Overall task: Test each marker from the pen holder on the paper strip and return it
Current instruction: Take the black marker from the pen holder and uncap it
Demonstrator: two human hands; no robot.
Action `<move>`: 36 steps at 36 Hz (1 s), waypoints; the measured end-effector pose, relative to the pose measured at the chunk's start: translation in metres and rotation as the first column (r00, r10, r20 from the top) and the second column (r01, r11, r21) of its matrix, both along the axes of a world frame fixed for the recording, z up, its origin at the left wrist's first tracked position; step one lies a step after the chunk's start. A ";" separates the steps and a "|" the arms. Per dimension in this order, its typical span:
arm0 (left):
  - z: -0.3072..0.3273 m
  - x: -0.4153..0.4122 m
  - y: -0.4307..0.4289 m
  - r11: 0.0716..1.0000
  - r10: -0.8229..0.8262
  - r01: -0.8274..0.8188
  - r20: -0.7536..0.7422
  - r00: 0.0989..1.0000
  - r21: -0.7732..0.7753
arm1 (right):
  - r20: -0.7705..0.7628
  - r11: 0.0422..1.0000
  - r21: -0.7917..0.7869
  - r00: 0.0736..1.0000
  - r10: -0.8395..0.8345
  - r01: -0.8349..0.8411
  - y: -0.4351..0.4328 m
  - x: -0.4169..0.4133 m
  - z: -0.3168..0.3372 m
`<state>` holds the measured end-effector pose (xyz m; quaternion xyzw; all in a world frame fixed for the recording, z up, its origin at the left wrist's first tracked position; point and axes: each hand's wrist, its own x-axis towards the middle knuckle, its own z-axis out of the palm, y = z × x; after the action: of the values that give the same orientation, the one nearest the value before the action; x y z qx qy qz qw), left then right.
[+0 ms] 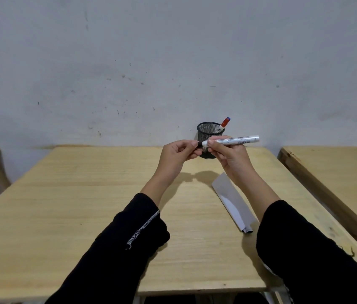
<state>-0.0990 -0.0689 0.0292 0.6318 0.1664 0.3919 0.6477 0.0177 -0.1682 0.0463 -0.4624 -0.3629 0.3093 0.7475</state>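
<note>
White marker [234, 140] held level above the table [85, 194], right hand [228, 154] gripping its barrel, left hand [179, 153] pinching its black cap [199, 145]; paper strip [232, 200] lies near-right, mesh pen holder [208, 132] far behind

Plenty of bare surface [85, 194] is left open on the left side. The way to the pen holder [209, 132] at the back is blocked by both raised hands, and the right side is taken up by the paper strip [232, 200].
</note>
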 end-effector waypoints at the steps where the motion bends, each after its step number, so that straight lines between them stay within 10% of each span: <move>1: -0.002 0.001 0.000 1.000 0.005 -0.005 -0.006 1.000 0.000 | 0.029 1.000 -0.001 1.000 -0.006 0.006 0.000 0.002 -0.001; 14: -0.013 -0.003 0.022 0.972 0.038 -0.053 -0.068 0.997 -0.230 | 0.146 0.995 0.033 0.985 -0.095 0.092 -0.012 0.027 -0.003; 24: -0.034 -0.011 0.026 0.903 0.383 -0.162 -0.573 0.724 0.399 | 0.107 0.987 -0.045 0.983 -0.147 0.153 -0.016 0.037 -0.018; 36: -0.040 -0.001 0.028 0.864 0.402 -0.002 -0.686 0.606 0.503 | 0.170 0.984 -0.103 0.977 -0.126 0.145 -0.016 0.037 -0.023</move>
<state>-0.0999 -0.0405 -0.0103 0.8461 0.4035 0.1831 0.2962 0.0543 -0.1838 0.0236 -0.5519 -0.3719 0.2392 0.7070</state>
